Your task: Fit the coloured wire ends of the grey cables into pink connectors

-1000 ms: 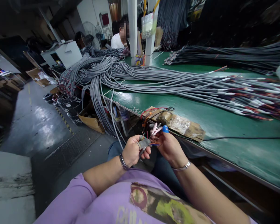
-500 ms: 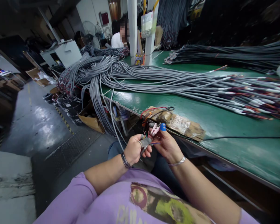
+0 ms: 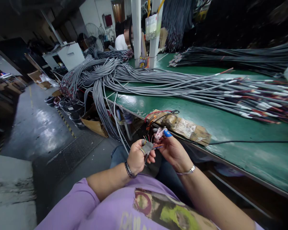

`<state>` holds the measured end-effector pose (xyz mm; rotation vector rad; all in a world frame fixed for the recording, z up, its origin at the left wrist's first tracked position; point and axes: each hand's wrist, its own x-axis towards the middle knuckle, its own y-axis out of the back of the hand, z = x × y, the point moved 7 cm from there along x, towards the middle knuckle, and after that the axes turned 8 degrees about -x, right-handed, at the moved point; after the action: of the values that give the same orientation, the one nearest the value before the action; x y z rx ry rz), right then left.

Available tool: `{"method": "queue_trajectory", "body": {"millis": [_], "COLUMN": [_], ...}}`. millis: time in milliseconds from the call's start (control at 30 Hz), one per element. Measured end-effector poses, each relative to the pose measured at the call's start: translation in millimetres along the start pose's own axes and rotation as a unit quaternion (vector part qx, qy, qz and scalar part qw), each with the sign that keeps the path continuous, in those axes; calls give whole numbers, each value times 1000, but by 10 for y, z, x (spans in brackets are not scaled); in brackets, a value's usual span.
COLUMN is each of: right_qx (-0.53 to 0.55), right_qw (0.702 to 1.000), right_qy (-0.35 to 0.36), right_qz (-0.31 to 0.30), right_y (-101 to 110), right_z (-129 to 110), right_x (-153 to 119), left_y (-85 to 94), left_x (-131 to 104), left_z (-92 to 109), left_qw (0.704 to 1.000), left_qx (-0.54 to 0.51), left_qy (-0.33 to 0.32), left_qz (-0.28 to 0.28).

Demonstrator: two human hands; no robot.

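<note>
Clasping wires (image 3: 157,146) in left hand (image 3: 137,155); grasping pink clip (image 3: 159,134) in right hand (image 3: 174,151), close to the wires; having both near the green table (image 3: 235,129).

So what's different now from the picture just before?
Since half a second ago, the right hand moved a little to the right, away from the left hand. Its blue-covered thumb now leans flatter over the pink clip. The thin coloured wires by the left hand fan out more clearly. The clip is still in the right hand, and the grey cables on the green table stayed put.
</note>
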<state>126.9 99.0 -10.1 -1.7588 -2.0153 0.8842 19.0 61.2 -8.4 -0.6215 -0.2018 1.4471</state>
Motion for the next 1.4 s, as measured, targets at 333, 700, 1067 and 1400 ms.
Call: {"method": "queue_trajectory", "body": {"millis": [333,700,1067,1400], "right_qx": [-30,-6,-123,-335], "right_qw": [988,998,989,939], "right_qy": [-97,-52,-80,18], "right_qz": [-117,-21,-34,-77], "right_y": [-154,-50,122,-10], "right_z": [129,123,109,-175], "right_x": [-41,17,-169,-268], "left_y": [-68,-56,27,-10], "left_x": [84,104,21,-13], "left_z": [-7,-106,-81,-222], "left_qw": [999,1000,999,983], "left_qx": [-19,4,45,154], "left_qy": [1,23,-9,38], "left_qz": [26,17,17,-95]}}
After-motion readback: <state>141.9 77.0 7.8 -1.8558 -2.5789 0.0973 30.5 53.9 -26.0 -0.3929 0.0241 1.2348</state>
